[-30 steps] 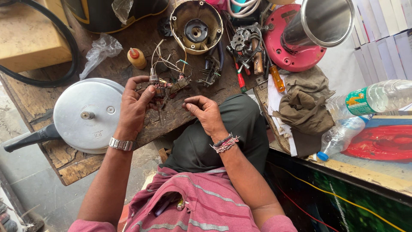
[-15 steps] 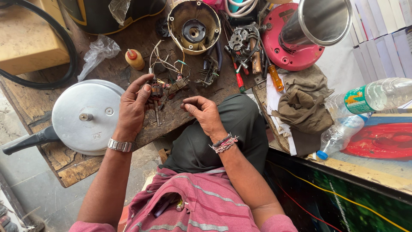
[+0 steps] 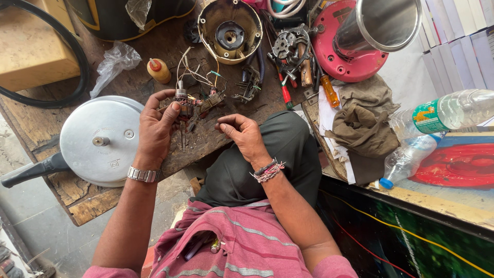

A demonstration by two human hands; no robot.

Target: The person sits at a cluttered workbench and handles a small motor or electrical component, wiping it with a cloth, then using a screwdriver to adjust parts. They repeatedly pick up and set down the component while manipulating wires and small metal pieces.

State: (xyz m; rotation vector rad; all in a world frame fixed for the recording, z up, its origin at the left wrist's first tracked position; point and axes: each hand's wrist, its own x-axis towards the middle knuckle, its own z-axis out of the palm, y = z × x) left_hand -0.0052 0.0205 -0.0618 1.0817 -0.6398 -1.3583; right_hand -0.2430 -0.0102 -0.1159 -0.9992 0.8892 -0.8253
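Left hand (image 3: 157, 126) fingers curled tight round small motor part (image 3: 181, 100): copper windings, dirty, w/ loose wires (image 3: 198, 72) trailing, held above worn wooden bench (image 3: 46, 121). Right hand (image 3: 242, 135) just beside, fingertips pinched together; can't tell if anything's in them.

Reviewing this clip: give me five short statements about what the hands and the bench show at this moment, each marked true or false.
1. The left hand holds a small motor part with trailing wires. True.
2. The right hand grips the orange-handled screwdriver. False: the screwdriver lies on the bench, and the right hand is by the wired part with fingers curled.
3. A round silver pressure-cooker lid with a black handle lies beside the left hand. True.
4. The clear plastic bottle with a green label stands upright. False: it lies on its side.
5. A metal watch is on the right wrist. False: it is on the left wrist.
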